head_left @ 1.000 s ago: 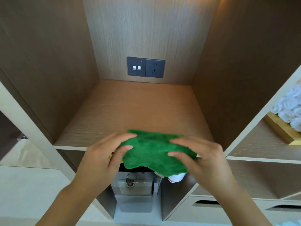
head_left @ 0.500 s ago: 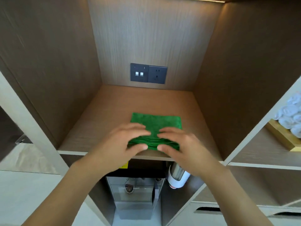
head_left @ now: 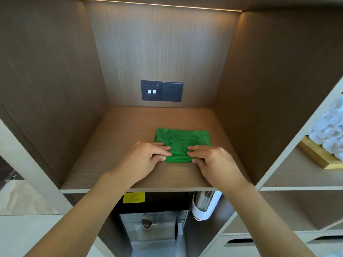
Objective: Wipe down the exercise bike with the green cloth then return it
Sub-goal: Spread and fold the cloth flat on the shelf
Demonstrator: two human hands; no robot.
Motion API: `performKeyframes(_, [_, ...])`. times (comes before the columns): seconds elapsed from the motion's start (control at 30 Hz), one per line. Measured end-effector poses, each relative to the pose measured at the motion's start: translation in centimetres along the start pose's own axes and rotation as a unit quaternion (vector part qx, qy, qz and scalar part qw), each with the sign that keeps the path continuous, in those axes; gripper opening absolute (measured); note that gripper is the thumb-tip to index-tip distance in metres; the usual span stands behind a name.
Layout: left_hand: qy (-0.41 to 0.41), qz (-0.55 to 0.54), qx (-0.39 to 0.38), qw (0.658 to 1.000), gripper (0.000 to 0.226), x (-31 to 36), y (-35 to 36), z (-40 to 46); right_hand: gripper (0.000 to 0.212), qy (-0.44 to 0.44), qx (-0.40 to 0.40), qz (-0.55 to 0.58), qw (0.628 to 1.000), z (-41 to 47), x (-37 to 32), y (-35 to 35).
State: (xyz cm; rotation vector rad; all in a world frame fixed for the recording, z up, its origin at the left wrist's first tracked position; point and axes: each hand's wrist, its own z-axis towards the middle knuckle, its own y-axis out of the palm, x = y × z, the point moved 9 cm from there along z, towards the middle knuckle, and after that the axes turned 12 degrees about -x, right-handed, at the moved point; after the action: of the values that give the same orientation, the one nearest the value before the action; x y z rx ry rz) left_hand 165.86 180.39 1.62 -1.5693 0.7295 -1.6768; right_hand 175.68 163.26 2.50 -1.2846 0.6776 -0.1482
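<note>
The green cloth [head_left: 182, 140] lies folded and flat on the wooden shelf [head_left: 120, 138] of an open cabinet niche, roughly at its middle. My left hand [head_left: 144, 160] holds the cloth's near left corner, fingers on top and thumb at the edge. My right hand [head_left: 213, 162] pinches the near right corner in the same way. Both forearms reach in over the shelf's front edge. The exercise bike is not in view.
A dark switch and socket panel [head_left: 161, 91] sits on the niche's back wall. To the right, a wooden tray [head_left: 315, 156] holds rolled white towels [head_left: 330, 130]. Below the shelf stand a drinks machine [head_left: 154, 225] and a cup dispenser [head_left: 204, 206].
The cloth went from being held loosely at the shelf's front edge to lying folded flat further in. Both hands moved forward with it and stay on its near edge.
</note>
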Motion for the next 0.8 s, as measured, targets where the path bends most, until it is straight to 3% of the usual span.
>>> performKeyframes(0.17, [0.007, 0.022, -0.039, 0.999, 0.037, -0.4, 0.4, 5.5, 0.032, 0.101, -0.008, -0.061, 0.993, 3.8, 3.4, -1.4])
performKeyframes(0.47, [0.018, 0.056, -0.025, 0.998, 0.038, -0.8, 0.8, 12.4, 0.047, 0.220, -0.023, -0.133, 0.966, 7.0, 5.9, -2.6])
performKeyframes(0.67, [0.014, 0.072, -0.012, 0.997, 0.036, -1.2, 0.8, 15.5, 0.040, 0.247, -0.068, -0.166, 0.952, 8.7, 6.9, -2.5])
performKeyframes(0.8, [0.011, 0.086, -0.006, 0.996, 0.034, -1.4, 0.8, 17.0, 0.056, 0.215, -0.089, -0.109, 0.966, 9.9, 8.6, -1.2])
